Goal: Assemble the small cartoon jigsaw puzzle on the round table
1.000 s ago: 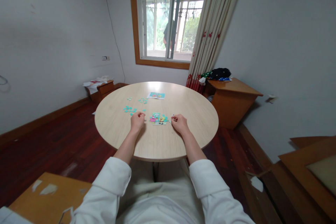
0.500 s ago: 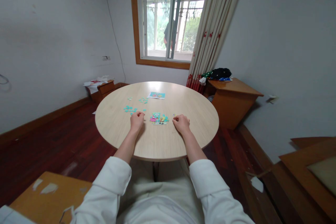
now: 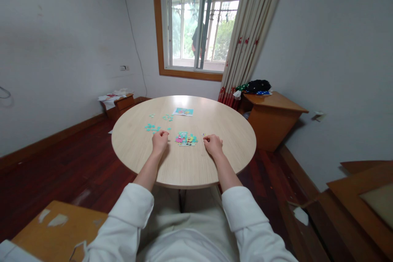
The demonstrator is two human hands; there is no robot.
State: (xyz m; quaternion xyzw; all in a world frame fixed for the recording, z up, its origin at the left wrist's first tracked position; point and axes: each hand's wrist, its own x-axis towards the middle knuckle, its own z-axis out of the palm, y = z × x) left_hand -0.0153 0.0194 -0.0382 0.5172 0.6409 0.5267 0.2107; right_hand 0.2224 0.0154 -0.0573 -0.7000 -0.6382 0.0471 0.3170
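Note:
A partly joined, colourful jigsaw [image 3: 186,138] lies on the round wooden table [image 3: 184,168] between my two hands. My left hand [image 3: 160,142] rests on the table just left of it, fingers curled shut; whether they hold anything I cannot make out. My right hand [image 3: 213,144] rests just right of the jigsaw, fingers curled, with a small puzzle piece [image 3: 204,134] by its fingertips. Loose teal pieces [image 3: 152,127] lie scattered beyond my left hand. A printed picture card [image 3: 183,111] lies farther back.
A wooden side cabinet [image 3: 270,118] with dark cloth on top stands to the right of the table. A curtain [image 3: 245,37] hangs by the window. A low box with papers [image 3: 118,100] sits by the left wall. A wooden surface [image 3: 58,225] is at my lower left.
My right hand has drawn back a little from the jigsaw's right edge and its fingers have curled in. My left hand has hardly moved.

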